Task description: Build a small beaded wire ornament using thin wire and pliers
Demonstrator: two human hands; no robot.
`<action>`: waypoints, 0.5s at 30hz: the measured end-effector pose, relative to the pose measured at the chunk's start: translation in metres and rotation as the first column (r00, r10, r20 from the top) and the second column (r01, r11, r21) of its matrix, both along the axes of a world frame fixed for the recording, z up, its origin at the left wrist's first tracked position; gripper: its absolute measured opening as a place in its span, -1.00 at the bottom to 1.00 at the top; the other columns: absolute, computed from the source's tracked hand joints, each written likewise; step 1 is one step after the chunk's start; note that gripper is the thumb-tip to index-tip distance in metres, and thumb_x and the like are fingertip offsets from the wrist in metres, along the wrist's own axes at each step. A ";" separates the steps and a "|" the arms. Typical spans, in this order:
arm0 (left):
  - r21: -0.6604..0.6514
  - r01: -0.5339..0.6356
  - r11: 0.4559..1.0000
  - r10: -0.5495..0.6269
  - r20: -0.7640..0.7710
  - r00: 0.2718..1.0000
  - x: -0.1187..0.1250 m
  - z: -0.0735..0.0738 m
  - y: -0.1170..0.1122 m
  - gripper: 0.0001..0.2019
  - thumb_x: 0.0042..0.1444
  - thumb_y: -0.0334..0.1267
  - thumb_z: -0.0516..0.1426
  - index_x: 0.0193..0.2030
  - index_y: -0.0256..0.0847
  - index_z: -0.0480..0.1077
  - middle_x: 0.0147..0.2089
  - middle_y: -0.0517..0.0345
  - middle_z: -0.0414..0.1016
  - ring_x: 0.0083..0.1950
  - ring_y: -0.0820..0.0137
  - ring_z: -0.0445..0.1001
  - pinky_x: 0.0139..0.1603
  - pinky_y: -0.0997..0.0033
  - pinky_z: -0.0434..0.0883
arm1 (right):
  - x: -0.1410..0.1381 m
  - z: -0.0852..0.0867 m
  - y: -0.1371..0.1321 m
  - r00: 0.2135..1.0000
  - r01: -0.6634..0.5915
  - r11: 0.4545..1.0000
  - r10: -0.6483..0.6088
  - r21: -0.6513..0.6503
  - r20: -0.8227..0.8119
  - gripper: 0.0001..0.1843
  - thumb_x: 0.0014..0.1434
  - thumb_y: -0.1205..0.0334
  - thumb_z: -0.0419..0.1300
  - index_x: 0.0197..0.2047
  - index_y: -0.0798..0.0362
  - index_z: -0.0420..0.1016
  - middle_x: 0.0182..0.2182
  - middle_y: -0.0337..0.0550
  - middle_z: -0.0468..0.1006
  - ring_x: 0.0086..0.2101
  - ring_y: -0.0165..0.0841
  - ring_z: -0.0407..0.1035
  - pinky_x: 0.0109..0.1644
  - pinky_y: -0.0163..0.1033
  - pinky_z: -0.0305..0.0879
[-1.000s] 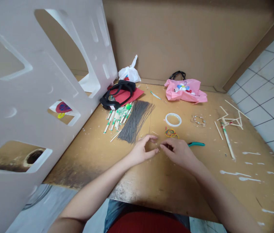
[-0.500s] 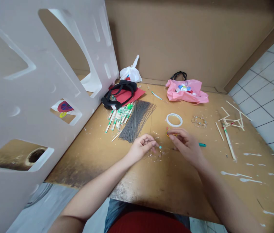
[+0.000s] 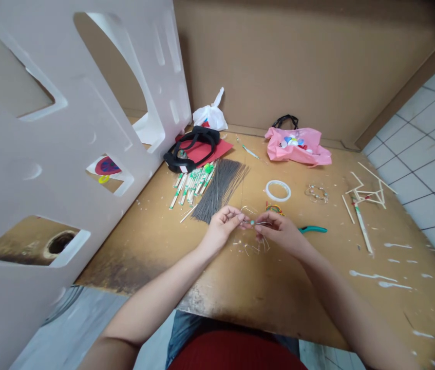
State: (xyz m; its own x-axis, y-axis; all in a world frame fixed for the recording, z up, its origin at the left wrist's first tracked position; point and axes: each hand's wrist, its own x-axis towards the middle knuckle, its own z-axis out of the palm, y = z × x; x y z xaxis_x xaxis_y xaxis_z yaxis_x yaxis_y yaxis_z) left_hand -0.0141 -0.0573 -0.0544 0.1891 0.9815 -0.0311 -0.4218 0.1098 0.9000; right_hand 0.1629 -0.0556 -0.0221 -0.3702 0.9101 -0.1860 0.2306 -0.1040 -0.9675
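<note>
In the head view, a white panel [image 3: 48,200] stands upright along the left of the table [image 3: 240,293]. Beside it are a black headset [image 3: 212,135] resting partly on a red sheet [image 3: 224,149], a group of wrapped sticks [image 3: 190,186] and a bundle of grey wires [image 3: 219,190], whose near end lies just beyond the left hand [image 3: 222,228]. A tape roll [image 3: 278,199] lies past the right hand [image 3: 281,234], which partly covers the coloured bands [image 3: 275,208] and the near end of a teal-handled tool [image 3: 315,229]. Farther right are a beaded ring [image 3: 320,197] and a stick frame [image 3: 371,197]; a pink bag [image 3: 275,147] sits at the back. The beaded wire piece [image 3: 252,222] is between the two hands, at the fingertips. The left thumb and fingers pinch it on one side of a pale turquoise bead; the right fingers pinch the other side. Thin wire ends (fine detail is blurred) spread below the fingers.
</note>
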 end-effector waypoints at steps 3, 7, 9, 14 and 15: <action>0.035 -0.018 0.999 0.020 -0.061 0.998 0.001 0.002 -0.001 -0.75 -0.03 -0.16 0.25 -0.36 -0.29 0.33 -0.33 0.13 0.52 -0.36 0.48 0.48 -0.24 0.45 0.37 | 0.002 0.000 0.000 0.998 0.011 1.000 -0.012 0.014 0.056 -0.78 0.05 0.08 0.19 -0.34 0.05 0.34 -0.53 -0.27 0.47 -0.48 -0.40 0.42 -0.31 -0.23 0.32; 0.104 -0.098 0.990 0.118 -0.207 0.971 -0.003 0.007 0.000 -0.77 -0.05 -0.16 0.25 -0.39 -0.29 0.38 -0.29 0.13 0.49 -0.30 0.50 0.41 -0.21 0.51 0.32 | 0.002 -0.001 -0.002 0.988 0.015 0.998 -0.024 0.065 0.151 -0.84 0.07 0.12 0.14 -0.36 0.04 0.32 -0.56 -0.27 0.47 -0.49 -0.40 0.41 -0.36 -0.26 0.29; 0.127 -0.097 0.987 0.127 -0.255 0.959 -0.006 0.008 0.001 -0.78 -0.04 -0.16 0.24 -0.39 -0.28 0.38 -0.31 0.14 0.48 -0.29 0.49 0.40 -0.22 0.50 0.31 | 0.002 -0.002 -0.002 0.985 0.016 0.997 -0.029 0.075 0.173 -0.86 0.07 0.15 0.13 -0.35 0.04 0.32 -0.57 -0.28 0.46 -0.50 -0.40 0.39 -0.37 -0.26 0.28; 0.181 -0.026 0.983 0.090 -0.355 0.930 -0.012 0.011 0.000 -0.78 0.02 -0.14 0.20 -0.33 -0.27 0.39 -0.37 0.13 0.47 -0.33 0.44 0.41 -0.24 0.45 0.32 | 0.003 -0.002 -0.001 0.979 -0.036 0.997 0.021 0.067 0.204 -0.89 0.08 0.20 0.08 -0.32 0.04 0.33 -0.59 -0.30 0.43 -0.53 -0.41 0.37 -0.39 -0.27 0.27; 0.219 -0.017 0.976 0.102 -0.383 0.918 -0.013 0.012 0.000 -0.79 0.03 -0.14 0.19 -0.32 -0.27 0.40 -0.37 0.12 0.47 -0.33 0.44 0.40 -0.25 0.45 0.32 | 0.003 -0.002 -0.001 0.977 -0.048 0.996 0.033 0.069 0.210 -0.90 0.08 0.22 0.06 -0.32 0.04 0.33 -0.59 -0.30 0.44 -0.53 -0.41 0.37 -0.38 -0.27 0.27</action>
State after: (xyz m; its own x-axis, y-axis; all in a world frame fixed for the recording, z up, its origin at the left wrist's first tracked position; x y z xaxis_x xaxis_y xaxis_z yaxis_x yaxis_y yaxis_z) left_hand -0.0267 -0.0573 -0.0426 0.1442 0.9829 0.1148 -0.0324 -0.1113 0.9933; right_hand 0.1661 -0.0562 -0.0238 -0.3670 0.9092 -0.1966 0.4309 -0.0212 -0.9022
